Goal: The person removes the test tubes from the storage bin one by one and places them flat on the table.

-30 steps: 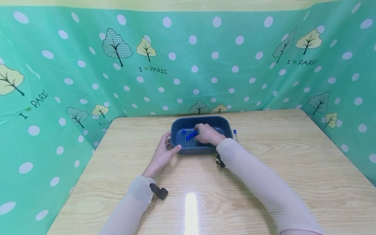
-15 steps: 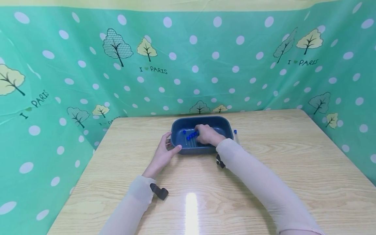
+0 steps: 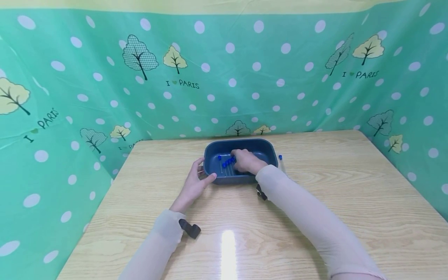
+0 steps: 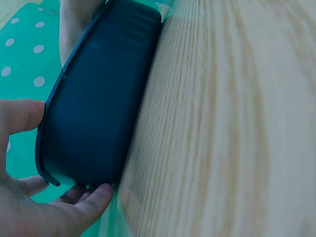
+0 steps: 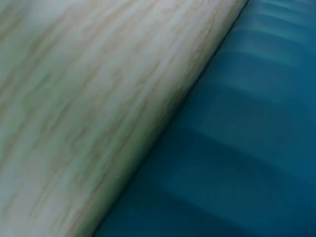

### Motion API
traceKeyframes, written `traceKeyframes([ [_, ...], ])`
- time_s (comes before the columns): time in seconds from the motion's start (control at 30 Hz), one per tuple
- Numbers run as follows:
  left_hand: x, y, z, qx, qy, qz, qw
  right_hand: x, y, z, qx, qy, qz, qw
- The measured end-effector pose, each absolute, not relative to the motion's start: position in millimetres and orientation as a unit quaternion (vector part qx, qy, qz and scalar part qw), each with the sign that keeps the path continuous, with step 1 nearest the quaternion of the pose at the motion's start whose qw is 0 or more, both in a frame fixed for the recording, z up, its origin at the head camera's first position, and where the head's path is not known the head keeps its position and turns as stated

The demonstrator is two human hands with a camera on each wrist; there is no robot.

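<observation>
A dark blue plastic basin (image 3: pixel 232 180) sits toward the back of the table. Its left end is gripped by my left hand (image 3: pixel 193 185), with the thumb over the near rim and the other fingers around the side. In the left wrist view, those fingers (image 4: pixel 94 203) touch the basin's wall. My right hand (image 3: pixel 246 161) reaches into the basin, fingers bent down. Beside its fingertips lies a row of slim clear tubes with blue caps (image 3: pixel 224 165). The hand itself hides what its fingertips touch. Another capped tube (image 3: pixel 219 158) lies apart at the left inside the basin.
One more blue-capped tube (image 3: pixel 280 158) lies on the wooden table (image 3: pixel 315 175), just right of the basin. A green dotted curtain (image 3: pixel 210 97) stands behind the table and along both sides. The right wrist view shows only tabletop and the basin's blue outer wall (image 5: pixel 237 158).
My right hand and forearm have shifted very slightly to the left within the basin. The left hand, the basin and the tube outside look unmoved.
</observation>
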State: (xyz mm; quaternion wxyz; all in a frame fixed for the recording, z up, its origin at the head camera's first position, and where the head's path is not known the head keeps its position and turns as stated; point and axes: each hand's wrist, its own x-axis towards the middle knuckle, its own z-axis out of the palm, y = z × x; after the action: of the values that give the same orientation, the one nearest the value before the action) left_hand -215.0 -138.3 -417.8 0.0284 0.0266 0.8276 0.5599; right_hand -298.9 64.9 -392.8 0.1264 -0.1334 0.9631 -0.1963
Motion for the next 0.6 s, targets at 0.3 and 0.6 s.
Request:
traceKeyframes([
  [0.3, -213.3, -138.2, -414.3, 0.029, 0.824, 0.565, 0.032, -297.1, 64.1, -391.4, -0.144, 0.965, -0.182, 0.124],
  [0.6, -213.9, -138.5, -415.8, 0.032, 0.823, 0.566, 0.032, -295.0, 63.8, -389.9, -0.144, 0.963, -0.188, 0.128],
])
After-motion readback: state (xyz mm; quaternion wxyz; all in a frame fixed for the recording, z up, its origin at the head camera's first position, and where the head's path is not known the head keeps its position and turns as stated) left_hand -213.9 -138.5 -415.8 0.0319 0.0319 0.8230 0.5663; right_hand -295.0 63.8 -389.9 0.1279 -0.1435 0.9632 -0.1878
